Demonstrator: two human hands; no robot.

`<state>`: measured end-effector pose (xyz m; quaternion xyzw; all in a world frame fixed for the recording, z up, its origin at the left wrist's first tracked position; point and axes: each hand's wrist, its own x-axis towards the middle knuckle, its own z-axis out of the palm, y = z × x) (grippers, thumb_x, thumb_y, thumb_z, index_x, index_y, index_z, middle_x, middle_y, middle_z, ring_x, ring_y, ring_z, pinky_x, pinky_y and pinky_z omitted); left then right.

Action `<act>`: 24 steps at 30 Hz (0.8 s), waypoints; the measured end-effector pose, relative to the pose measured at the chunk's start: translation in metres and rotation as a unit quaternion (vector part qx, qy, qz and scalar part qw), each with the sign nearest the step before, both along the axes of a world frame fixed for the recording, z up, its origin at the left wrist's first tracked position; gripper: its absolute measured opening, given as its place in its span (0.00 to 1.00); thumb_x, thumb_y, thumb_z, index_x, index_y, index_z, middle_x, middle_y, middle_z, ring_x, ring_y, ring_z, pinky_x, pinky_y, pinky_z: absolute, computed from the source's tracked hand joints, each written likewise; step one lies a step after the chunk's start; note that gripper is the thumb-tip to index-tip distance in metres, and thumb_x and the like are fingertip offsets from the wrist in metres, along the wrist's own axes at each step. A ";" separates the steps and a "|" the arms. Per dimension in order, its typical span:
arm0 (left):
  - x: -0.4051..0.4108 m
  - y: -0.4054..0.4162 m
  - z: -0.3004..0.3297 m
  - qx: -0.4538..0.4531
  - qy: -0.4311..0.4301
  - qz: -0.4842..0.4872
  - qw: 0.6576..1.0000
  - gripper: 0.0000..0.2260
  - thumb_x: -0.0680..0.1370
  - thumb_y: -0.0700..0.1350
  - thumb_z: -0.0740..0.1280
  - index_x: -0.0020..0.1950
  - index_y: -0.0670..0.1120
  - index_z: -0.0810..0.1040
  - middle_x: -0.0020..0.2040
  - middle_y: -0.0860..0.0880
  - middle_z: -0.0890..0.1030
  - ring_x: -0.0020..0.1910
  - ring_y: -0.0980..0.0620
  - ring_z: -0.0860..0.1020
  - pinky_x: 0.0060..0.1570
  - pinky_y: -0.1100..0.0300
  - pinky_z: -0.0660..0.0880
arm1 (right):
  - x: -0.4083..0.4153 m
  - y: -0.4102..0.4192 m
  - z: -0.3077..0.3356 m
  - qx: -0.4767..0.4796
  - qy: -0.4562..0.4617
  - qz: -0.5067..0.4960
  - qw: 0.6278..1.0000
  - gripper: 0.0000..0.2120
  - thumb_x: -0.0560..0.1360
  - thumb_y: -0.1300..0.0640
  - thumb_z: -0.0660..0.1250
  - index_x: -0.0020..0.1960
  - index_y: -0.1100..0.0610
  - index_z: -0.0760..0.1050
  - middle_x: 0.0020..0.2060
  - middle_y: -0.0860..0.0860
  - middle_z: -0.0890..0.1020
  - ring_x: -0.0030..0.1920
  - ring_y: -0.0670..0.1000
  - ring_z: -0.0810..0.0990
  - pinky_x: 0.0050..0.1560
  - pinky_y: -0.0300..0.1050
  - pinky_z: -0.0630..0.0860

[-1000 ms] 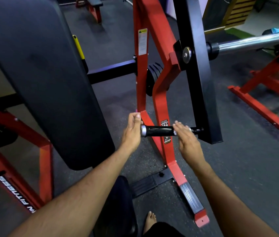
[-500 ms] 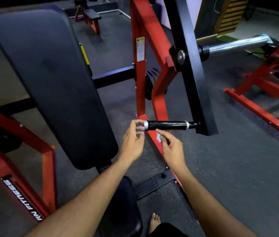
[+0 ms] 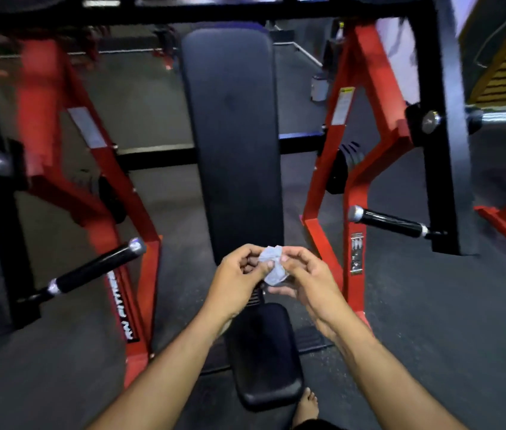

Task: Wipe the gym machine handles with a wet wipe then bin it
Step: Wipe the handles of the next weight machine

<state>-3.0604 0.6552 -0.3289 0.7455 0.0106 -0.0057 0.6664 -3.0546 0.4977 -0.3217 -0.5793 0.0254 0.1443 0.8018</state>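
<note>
Head view: the wipe [image 3: 272,267] sits crumpled between both hands, the left hand [image 3: 239,276] and right hand [image 3: 299,279] pinching it with curled fingers above the seat [image 3: 265,355]; loose refolding risks dropping it; the left handle [image 3: 95,271] may go unwiped.

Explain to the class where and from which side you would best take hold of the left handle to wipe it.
Probably the black grip of the left handle, between its two silver collars, taken from above: it juts out bare from the black arm, slanting up toward the seat, nothing touching it. Both hands now pinch the wet wipe.
</note>
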 end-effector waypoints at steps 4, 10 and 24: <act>-0.044 0.048 0.006 -0.044 0.010 0.026 0.999 0.05 0.81 0.38 0.70 0.54 0.45 0.83 0.47 0.43 0.85 0.46 0.52 0.82 0.50 0.54 0.79 | -0.024 0.042 0.010 -0.056 -0.050 0.072 0.995 0.09 0.77 0.66 0.70 0.56 0.62 0.77 0.48 0.59 0.86 0.44 0.53 0.84 0.42 0.45 0.82; -0.107 0.102 0.007 -0.113 0.016 0.150 0.982 0.05 0.82 0.38 0.68 0.51 0.42 0.84 0.47 0.45 0.86 0.45 0.50 0.85 0.43 0.58 0.80 | -0.051 0.101 0.009 -0.078 -0.062 0.160 0.982 0.05 0.77 0.67 0.70 0.52 0.62 0.78 0.43 0.58 0.83 0.39 0.55 0.82 0.32 0.44 0.78; -0.176 0.167 0.013 -0.105 -0.014 0.226 0.968 0.07 0.83 0.38 0.66 0.51 0.44 0.83 0.49 0.45 0.85 0.46 0.56 0.82 0.47 0.65 0.76 | -0.091 0.176 0.020 -0.165 -0.138 0.282 0.935 0.05 0.75 0.63 0.74 0.44 0.53 0.82 0.42 0.52 0.84 0.43 0.49 0.80 0.48 0.47 0.78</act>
